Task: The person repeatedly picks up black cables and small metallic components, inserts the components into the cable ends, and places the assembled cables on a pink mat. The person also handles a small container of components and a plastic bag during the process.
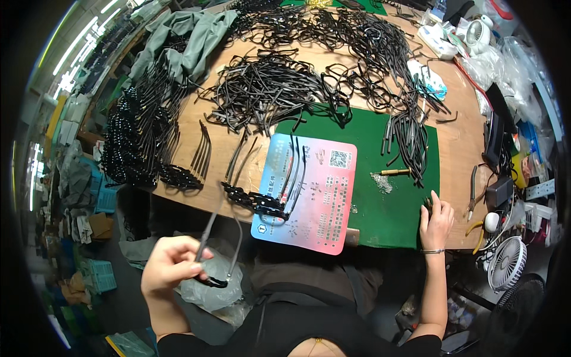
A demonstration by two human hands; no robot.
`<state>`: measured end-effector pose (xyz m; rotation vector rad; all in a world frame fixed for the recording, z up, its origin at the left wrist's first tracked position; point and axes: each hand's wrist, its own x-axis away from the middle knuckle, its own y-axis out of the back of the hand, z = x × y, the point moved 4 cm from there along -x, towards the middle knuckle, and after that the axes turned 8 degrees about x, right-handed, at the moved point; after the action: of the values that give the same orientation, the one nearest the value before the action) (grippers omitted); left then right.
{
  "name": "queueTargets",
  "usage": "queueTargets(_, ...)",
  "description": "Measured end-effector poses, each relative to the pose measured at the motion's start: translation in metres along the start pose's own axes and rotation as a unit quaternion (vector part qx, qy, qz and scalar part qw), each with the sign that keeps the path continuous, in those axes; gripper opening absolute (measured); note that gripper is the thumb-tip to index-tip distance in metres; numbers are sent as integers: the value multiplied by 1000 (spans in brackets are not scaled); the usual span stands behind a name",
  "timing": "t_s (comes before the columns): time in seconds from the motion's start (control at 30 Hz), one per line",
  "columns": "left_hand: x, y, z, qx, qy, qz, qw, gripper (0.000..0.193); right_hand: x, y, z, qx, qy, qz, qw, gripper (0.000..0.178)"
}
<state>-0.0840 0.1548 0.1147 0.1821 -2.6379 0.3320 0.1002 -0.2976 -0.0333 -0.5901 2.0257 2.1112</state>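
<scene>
Eyeglass frame (217,283): black front, two slim dark temples, both unfolded. Held in midair at near left; front toward near side, temples extending far. Lens openings unclear.

black top (267,324) | short sleeves (423,345) | silver bracelet (432,251) | gold-coloured pendant (319,341)

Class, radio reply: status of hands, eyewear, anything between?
Left hand: gripping black glasses frame. Right hand: at edge of green mat, grip unclear. Between: printed sheet, more frames across its left side.
</scene>
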Motion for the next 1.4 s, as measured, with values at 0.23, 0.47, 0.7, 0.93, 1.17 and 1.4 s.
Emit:
queueTargets(0.23,-85,-32,18,-340,-216,-124,907,22,-2,24,8,-37,23,-13,999,43)
queueTargets(0.47,-135,-83,63,-694,-351,-93,622,74,-5,55,22,-161,65,-10,985,39)
queueTargets(0.7,-127,-42,79,-617,-466,-164,613,50,-11,51,56,-273,85,-1,958,27)
queueTargets(0.93,-165,-21,58,-623,-437,-153,630,55,-30,37,91,-283,189,73,937,27)
queueTargets(1.17,-143,3,33,-529,-412,-111,733,58,-90,48,128,-323,229,157,905,23)
queueTargets(1.4,-90,146,30,-171,-336,-641,669,37,-187,35,204,-323,287,365,825,22)
